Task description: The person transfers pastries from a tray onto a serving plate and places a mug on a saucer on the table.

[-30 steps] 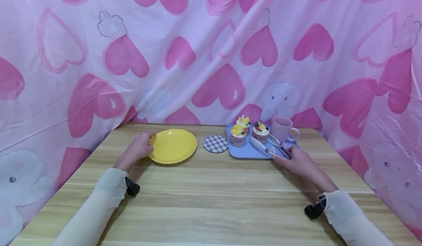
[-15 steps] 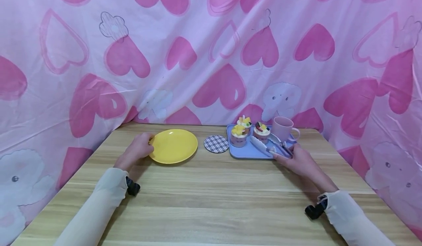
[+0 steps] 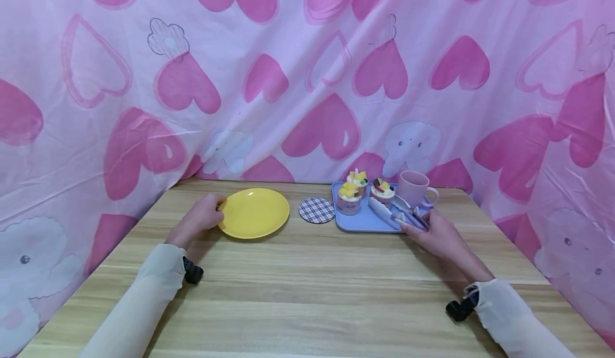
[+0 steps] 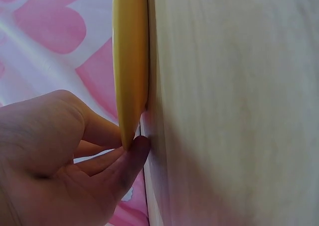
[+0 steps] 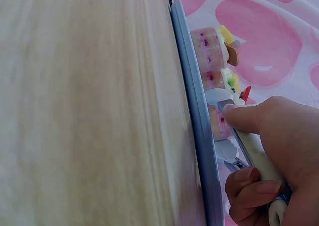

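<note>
Pinching plate (image 3: pixel 254 214), centre-left, in left hand (image 3: pixel 200 214), gripping tongs (image 3: pixel 383 209) over tray (image 3: pixel 349 223), right of centre, in right hand (image 3: pixel 442 235), broad table (image 3: pixel 307 294) across lower frame, coaster (image 3: pixel 316 210) between, desserts (image 3: pixel 349 202) and mug (image 3: pixel 412 188) behind tongs.

Coaster (image 3: pixel 316 211) between plate (image 3: pixel 254 213) and tray (image 3: pixel 354 223)

Plate (image 3: pixel 254 214) is showing plain yellow. Tongs (image 3: pixel 381 209) are reading whitish at the tips. Tray (image 3: pixel 353 223) is reading light blue, mug (image 3: pixel 411 188) pale pink. Coaster (image 3: pixel 316 211) is carrying dark check lines on white. Cups (image 3: pixel 349 205) are showing pink with darker spots, white and yellow on top. Table (image 3: pixel 288 294) is running light-brown wood grain. Curtain (image 3: pixel 298 54) is repeating darker pink hearts on pale pink.
</note>
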Demonstrator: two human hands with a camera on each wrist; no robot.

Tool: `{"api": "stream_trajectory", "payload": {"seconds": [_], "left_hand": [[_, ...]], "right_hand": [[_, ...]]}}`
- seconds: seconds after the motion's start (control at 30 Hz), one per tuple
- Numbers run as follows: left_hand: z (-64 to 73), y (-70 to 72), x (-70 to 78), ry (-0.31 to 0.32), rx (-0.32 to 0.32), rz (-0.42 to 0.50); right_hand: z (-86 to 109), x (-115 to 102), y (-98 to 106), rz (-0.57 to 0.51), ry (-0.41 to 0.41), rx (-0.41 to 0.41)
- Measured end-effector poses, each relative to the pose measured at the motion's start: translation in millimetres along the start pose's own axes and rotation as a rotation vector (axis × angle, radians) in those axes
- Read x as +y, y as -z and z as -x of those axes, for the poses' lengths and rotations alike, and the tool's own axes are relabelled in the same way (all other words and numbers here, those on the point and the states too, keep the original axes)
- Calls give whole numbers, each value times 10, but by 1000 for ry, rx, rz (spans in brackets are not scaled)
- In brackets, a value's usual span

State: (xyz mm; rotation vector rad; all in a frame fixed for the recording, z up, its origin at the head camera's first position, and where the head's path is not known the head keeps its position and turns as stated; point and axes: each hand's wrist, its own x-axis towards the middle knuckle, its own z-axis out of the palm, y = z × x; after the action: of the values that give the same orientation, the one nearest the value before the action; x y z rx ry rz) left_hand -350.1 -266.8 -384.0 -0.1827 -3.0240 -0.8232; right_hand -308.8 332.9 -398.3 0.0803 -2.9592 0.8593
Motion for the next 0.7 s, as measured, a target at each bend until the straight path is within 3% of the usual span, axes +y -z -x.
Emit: {"api": "stream_trajectory", "payload": {"seconds": [0.37,0.7], "left_hand": [[0,8,13,21,-16,-6],[30,26,-29,-14,-9,41]], "right_hand": [[-30,-57,43,2,-28,22],[-14,-88,91,-3,22,78]]}}
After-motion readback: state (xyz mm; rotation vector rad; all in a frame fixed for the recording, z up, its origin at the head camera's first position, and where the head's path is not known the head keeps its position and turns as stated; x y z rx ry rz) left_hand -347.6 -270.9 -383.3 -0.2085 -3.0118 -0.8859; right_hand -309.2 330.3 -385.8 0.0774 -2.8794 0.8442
